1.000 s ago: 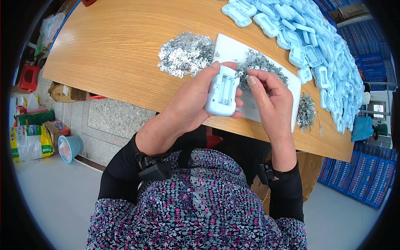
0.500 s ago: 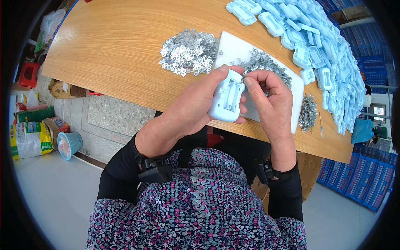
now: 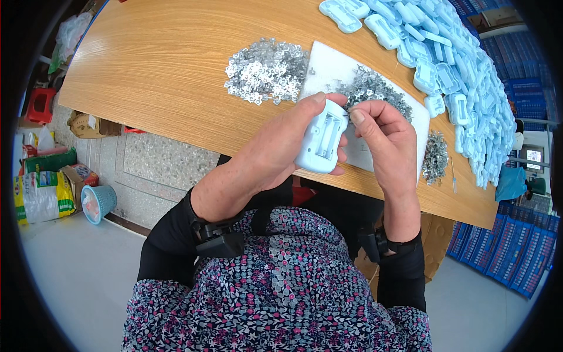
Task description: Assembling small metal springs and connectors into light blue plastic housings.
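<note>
A light blue plastic casing (image 3: 312,154) with a long recessed compartment is gripped in my left hand (image 3: 281,136), thumb along its upper edge and fingers behind it. My right hand (image 3: 388,144) is closed in a pinch at the casing's upper right corner. Whatever lies between that thumb and forefinger is too small to make out. Behind the hands, a white foam sheet (image 3: 319,64) carries a heap of small metal pieces (image 3: 375,91). Left of the sheet, a pile of shiny flat metal plates (image 3: 264,71) lies on the wooden table (image 3: 158,64).
A large mound of similar blue casings (image 3: 446,76) covers the table's right side. Another small metal heap (image 3: 434,157) and a thin tool (image 3: 453,176) lie near the right edge. Blue racks (image 3: 504,246) stand beyond it. On the floor at left is a blue basket (image 3: 99,202).
The casing has tilted slightly and shifted a little to the right in my left hand. My right hand has moved slightly right and stays pinched beside the casing's upper corner.
</note>
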`<move>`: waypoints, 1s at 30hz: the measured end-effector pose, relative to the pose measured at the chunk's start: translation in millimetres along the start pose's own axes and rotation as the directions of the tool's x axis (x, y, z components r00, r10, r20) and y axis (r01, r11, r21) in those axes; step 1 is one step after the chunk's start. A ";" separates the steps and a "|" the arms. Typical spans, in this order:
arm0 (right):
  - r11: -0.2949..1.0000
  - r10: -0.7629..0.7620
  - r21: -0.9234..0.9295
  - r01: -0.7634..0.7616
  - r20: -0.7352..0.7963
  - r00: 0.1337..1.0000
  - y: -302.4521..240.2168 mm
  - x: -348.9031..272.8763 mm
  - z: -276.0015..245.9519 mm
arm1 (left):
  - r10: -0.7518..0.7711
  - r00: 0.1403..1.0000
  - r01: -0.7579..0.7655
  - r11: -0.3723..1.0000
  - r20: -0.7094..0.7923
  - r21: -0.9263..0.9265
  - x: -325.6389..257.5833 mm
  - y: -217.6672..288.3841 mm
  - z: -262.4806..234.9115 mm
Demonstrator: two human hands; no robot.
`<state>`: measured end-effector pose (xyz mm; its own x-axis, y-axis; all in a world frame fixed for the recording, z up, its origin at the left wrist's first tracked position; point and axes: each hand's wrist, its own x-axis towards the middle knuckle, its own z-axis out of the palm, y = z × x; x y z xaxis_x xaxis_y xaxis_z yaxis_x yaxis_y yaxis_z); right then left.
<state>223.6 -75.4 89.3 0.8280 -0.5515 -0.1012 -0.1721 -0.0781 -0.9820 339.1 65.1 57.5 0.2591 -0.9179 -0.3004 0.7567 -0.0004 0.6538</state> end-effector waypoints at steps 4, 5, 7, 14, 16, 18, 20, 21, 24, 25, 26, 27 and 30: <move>0.941 -0.230 -0.252 0.227 0.016 0.973 6.8 -0.3 3.2 | 0.004 1.000 -0.004 1.000 -0.016 -0.018 0.9 -1.2 1.6; 0.941 -0.229 -0.252 0.226 0.015 0.973 6.4 -0.3 3.9 | 0.005 1.000 -0.005 1.000 -0.020 -0.023 1.2 -1.9 1.6; 0.853 -0.309 -0.432 0.292 0.032 0.951 4.9 -0.4 5.3 | 0.000 1.000 -0.001 1.000 -0.027 -0.024 0.2 -0.3 3.3; 0.310 -0.586 -0.755 0.577 0.326 0.742 5.2 -4.4 6.7 | -0.004 0.998 -0.001 0.998 -0.058 -0.071 3.1 -2.1 3.5; 0.246 -0.586 -0.777 0.579 0.357 0.728 1.3 -10.7 10.2 | 0.021 0.998 -0.024 0.999 -0.065 -0.041 7.3 -5.8 -4.5; 0.293 -0.568 -0.775 0.560 0.330 0.754 1.6 -15.5 11.3 | 0.047 0.996 -0.048 0.999 -0.073 -0.010 8.1 -6.5 -6.4; 0.341 -0.549 -0.769 0.541 0.304 0.779 2.2 -19.0 10.8 | 0.062 0.996 -0.063 0.998 -0.069 -0.025 6.0 -3.7 -3.2; 0.364 -0.536 -0.769 0.526 0.290 0.793 0.4 -20.9 9.2 | 0.063 0.996 -0.065 0.998 -0.067 -0.025 5.3 -1.8 -2.9; 0.348 -0.509 -0.770 0.535 0.324 0.797 -0.7 -19.9 4.5 | 0.021 0.999 -0.023 0.998 -0.036 -0.057 4.4 1.2 -2.6; 0.310 -0.492 -0.769 0.558 0.372 0.787 0.1 -19.0 2.7 | 0.018 0.999 -0.019 0.999 -0.039 -0.035 4.7 0.4 -1.7; 0.311 -0.493 -0.771 0.556 0.370 0.787 0.1 -18.8 0.2 | 0.015 0.999 -0.016 1.000 -0.043 -0.012 4.9 -0.3 -1.0; 0.362 -0.516 -0.753 0.550 0.329 0.791 -1.1 -18.1 -2.2 | 0.016 0.999 -0.016 1.000 -0.043 -0.011 4.5 -0.3 -0.5; 0.456 -0.536 -0.733 0.504 0.226 0.813 -4.7 -18.8 -1.0 | 0.036 0.998 -0.037 0.999 -0.044 -0.014 3.2 0.8 0.5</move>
<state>208.3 -65.5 95.9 0.8861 -0.2189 0.4085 -0.0521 -0.9228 -0.3816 340.2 61.9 57.4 0.3124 -0.8990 -0.3069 0.7549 0.0388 0.6547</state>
